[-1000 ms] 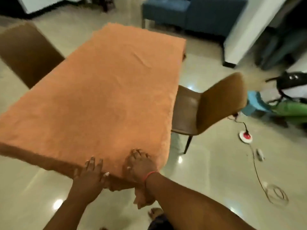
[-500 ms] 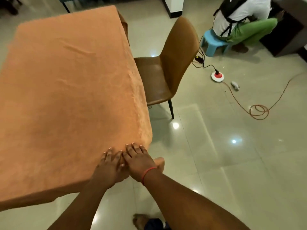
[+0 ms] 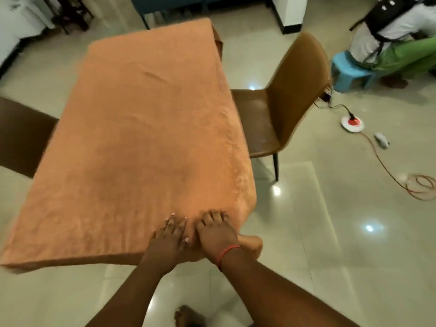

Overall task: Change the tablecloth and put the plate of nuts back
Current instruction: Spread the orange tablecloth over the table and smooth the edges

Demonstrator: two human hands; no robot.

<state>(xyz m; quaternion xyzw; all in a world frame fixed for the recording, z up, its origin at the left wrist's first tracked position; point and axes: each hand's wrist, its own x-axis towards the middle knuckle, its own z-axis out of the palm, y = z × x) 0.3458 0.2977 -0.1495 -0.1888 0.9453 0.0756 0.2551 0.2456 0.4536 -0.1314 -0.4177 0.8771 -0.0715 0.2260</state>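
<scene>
Both of my hands lie flat on the orange tablecloth (image 3: 141, 138) at its near right corner, fingers straight and pressing down, gripping nothing. My left hand (image 3: 171, 239) and my right hand (image 3: 217, 234) sit side by side, almost touching; the right wrist wears a thin red band (image 3: 227, 252). Just right of the right hand, the corner of the cloth droops off the table in a bunched fold. Below my forearms I can see a bare foot (image 3: 186, 317) on the glossy tiled floor (image 3: 306, 256).

Ahead of the hands the cloth spreads over the whole tabletop, mostly smooth, with a shallow crease toward the far end. I cannot see the plate of nuts anywhere in this view.

Farther out to the right, a tan chair (image 3: 283, 102) stands close against the table's side. A brown chair (image 3: 21, 138) sits at the left edge. Well right of the tan chair, a white and red disc (image 3: 352, 123) lies on the floor with an orange cable (image 3: 387, 171) running to a loose coil. Beyond that, a person (image 3: 396, 31) sits on a blue stool (image 3: 349, 72).
</scene>
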